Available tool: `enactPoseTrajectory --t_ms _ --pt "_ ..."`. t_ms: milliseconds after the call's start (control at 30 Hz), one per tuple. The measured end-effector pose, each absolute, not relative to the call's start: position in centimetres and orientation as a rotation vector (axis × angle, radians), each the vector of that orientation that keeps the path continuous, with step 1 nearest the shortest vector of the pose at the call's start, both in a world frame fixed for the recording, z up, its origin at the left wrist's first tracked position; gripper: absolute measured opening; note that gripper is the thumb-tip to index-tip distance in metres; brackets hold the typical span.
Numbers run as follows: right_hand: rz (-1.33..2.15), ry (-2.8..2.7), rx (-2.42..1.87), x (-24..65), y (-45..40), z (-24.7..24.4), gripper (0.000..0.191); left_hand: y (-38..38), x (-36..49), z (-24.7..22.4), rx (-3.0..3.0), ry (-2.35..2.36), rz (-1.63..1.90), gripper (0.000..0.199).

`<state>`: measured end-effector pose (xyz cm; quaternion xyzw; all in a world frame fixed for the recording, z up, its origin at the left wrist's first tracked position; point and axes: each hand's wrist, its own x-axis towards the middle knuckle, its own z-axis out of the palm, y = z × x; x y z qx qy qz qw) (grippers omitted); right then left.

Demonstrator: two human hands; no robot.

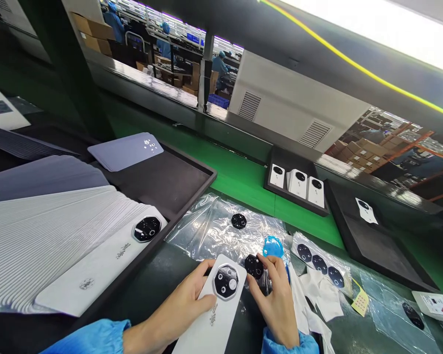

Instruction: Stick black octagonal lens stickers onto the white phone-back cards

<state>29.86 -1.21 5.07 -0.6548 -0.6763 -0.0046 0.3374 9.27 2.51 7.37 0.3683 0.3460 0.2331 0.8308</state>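
Left hand: white panel, glossy black octagon.

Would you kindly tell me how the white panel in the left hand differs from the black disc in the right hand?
The white panel is long, while the black disc is compact and much smaller. The left hand grips the panel with its thumb on the face; the right hand pinches the disc by its edge. Both are hand-held.

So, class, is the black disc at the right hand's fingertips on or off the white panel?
Off: the right hand holds the black disc beside the white panel; the dark octagon on that panel is separate.
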Motion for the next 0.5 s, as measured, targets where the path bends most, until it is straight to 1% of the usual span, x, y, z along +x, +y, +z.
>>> enactPoseTrajectory --t_ms 500 --pt "-0.015 -1.778 -1.709 29.79 -1.26 5.19 0.027 2.51 9.24 7.35 0.797 0.737 0.488 0.059"
